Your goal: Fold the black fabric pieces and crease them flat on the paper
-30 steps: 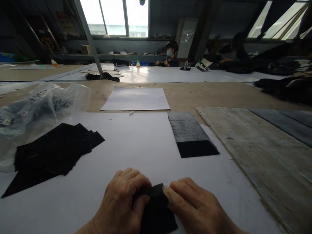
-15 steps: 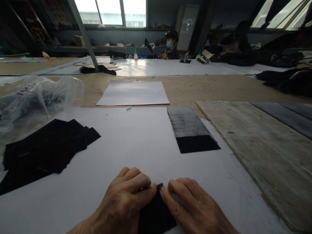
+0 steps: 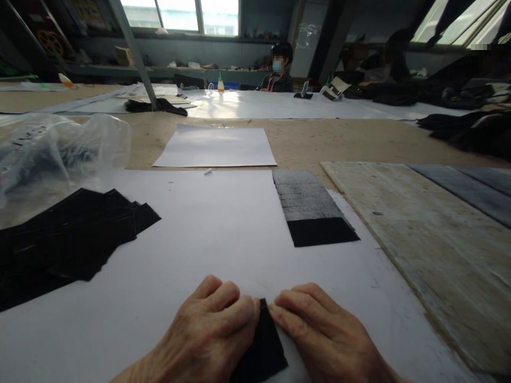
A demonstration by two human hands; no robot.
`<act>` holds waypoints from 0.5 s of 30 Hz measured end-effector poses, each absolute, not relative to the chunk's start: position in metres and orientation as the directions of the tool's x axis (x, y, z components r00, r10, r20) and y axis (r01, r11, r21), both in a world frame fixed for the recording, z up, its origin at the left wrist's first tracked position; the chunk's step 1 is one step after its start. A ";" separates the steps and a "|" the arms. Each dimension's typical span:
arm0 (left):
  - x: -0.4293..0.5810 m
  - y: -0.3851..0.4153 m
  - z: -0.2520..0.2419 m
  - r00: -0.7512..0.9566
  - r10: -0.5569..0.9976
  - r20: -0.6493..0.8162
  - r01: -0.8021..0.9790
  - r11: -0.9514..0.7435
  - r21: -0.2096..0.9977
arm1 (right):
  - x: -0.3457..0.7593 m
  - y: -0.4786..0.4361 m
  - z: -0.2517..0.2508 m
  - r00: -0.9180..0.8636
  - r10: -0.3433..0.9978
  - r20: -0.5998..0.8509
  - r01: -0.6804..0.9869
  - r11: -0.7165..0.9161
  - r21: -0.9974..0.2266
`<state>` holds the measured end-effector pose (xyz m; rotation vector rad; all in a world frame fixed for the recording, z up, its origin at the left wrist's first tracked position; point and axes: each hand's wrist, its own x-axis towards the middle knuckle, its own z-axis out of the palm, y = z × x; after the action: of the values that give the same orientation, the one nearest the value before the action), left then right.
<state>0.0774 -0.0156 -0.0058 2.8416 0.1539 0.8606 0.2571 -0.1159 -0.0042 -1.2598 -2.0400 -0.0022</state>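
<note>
A small black piece of sheet material (image 3: 266, 348), fabric or leather, lies at the bottom centre on the large white sheet (image 3: 215, 229). My left hand (image 3: 217, 319) is closed, with its thumb and curled fingers on the piece's left side and far edge. Curled as well, my right hand (image 3: 319, 324) has its thumb and fingertips at the far right corner. Both hands cover parts of the piece. Ahead to the right lies a stack of similar pieces, with a grey speckled area (image 3: 303, 194) and a black near strip (image 3: 323, 232).
Many black pieces (image 3: 75, 234) spread at left beside a clear plastic bag (image 3: 67, 154). A worn board (image 3: 403, 229) borders the right. Beyond lie a white stick (image 3: 208, 172) and another white sheet (image 3: 217, 146). A masked person (image 3: 281, 80) sits across the table.
My right fingertips have shifted slightly right, showing more of the black piece's right edge. My left thumb has moved slightly toward its far corner. The view has tilted a little.
</note>
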 end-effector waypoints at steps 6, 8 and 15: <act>0.079 -0.016 -0.007 0.848 0.138 0.511 0.036 -0.978 0.204 | 0.256 -0.116 -0.004 -0.305 0.774 0.555 0.823 0.508 -0.256; 0.080 -0.016 -0.007 0.846 0.127 0.518 0.026 -0.980 0.197 | 0.254 -0.114 -0.004 -0.324 0.770 0.549 0.834 0.507 -0.219; 0.061 -0.005 -0.007 0.835 0.154 0.528 -0.009 -0.956 0.292 | 0.256 -0.107 -0.004 -0.432 0.729 0.531 0.834 0.547 -0.073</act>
<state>0.0612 -0.0050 -0.0069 2.7329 0.1105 0.8205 0.2561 -0.1069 -0.0040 -1.2592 -2.2751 -0.2731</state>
